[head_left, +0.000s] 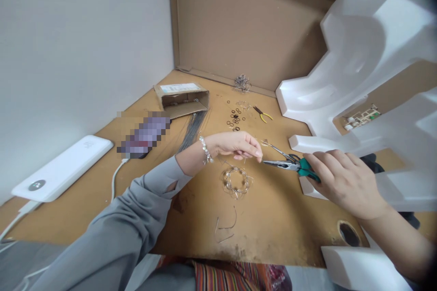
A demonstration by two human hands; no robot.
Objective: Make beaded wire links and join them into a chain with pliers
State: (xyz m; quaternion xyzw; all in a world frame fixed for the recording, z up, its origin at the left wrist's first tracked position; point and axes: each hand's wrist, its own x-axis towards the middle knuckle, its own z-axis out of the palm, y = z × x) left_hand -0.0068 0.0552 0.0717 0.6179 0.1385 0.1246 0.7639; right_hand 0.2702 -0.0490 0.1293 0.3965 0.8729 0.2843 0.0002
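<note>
Left hand [239, 144] hovers above the bead ring [236, 182], fingertips pinched on a thin wire [265, 143] — barely visible. The wire runs rightward to the pliers [290, 163], long axis roughly level, nose pointing left at the pinch. Right hand [344, 182] wraps the green handles; nose looks nearly closed near the wire — contact unclear.
</note>
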